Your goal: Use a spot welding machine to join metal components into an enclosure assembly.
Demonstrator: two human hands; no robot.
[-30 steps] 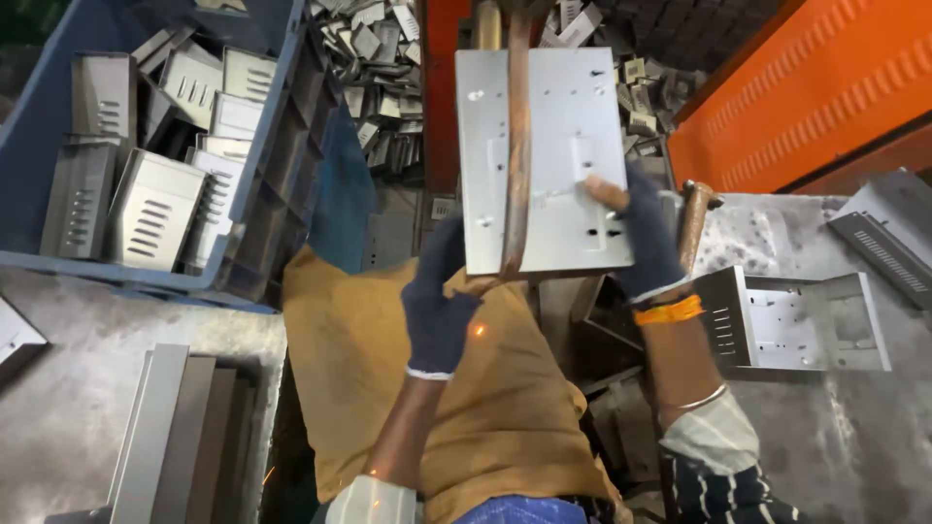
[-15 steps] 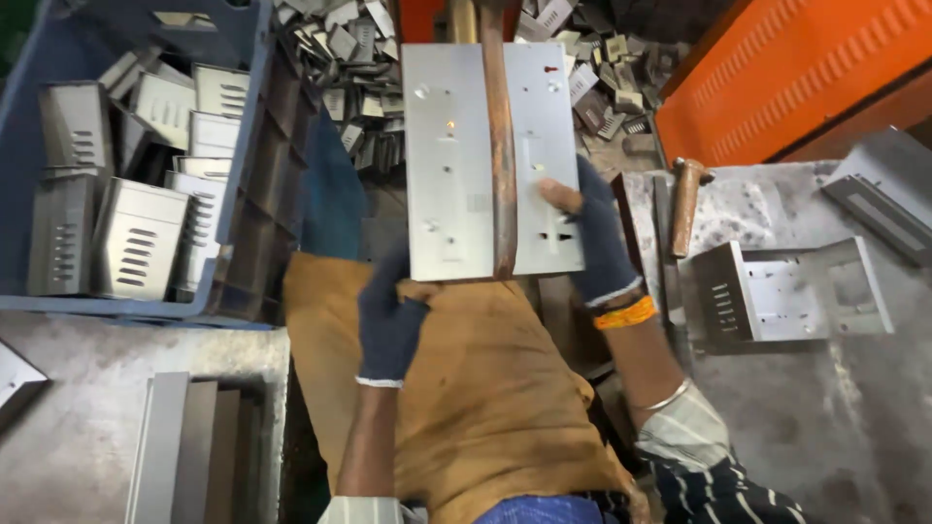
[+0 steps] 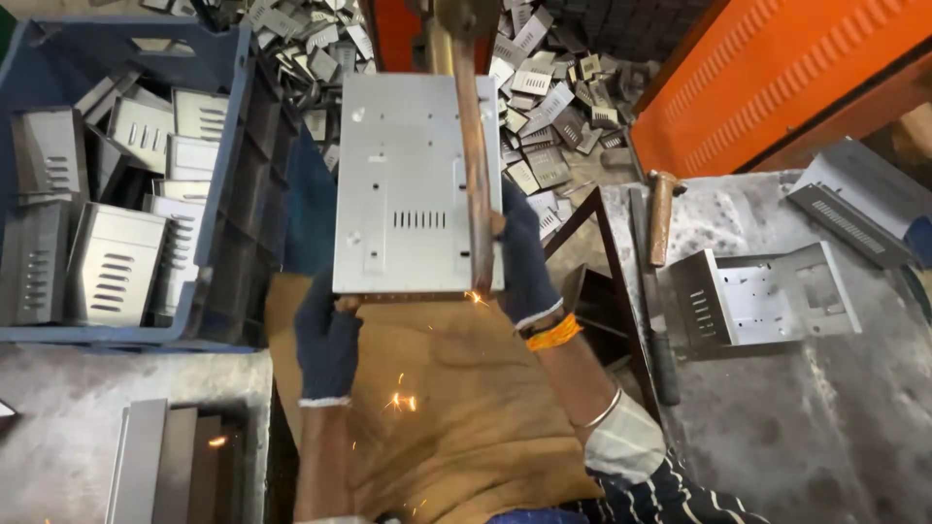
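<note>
I hold a grey sheet-metal panel [image 3: 408,184] with small holes and a row of slots, flat in front of me. My left hand [image 3: 325,340], in a dark glove, grips its near left corner. My right hand [image 3: 524,262], also gloved, with an orange band at the wrist, holds its right edge. A copper-coloured welding rod [image 3: 474,155] comes down from above and crosses the panel's right side. Sparks [image 3: 398,400] fly at the panel's near edge and fall over the brown apron [image 3: 456,427] on my lap.
A blue crate [image 3: 233,165] at left holds several slotted metal boxes. Loose metal pieces [image 3: 553,107] lie heaped behind the panel. On the grey bench at right sit a bent metal bracket [image 3: 757,291], a wooden-handled hammer [image 3: 660,218] and another metal part [image 3: 854,209]. An orange machine wall [image 3: 777,68] rises behind.
The panel has shifted left and toward me under the rod. My right hand slid down its right edge. Sparks now fly at the near edge.
</note>
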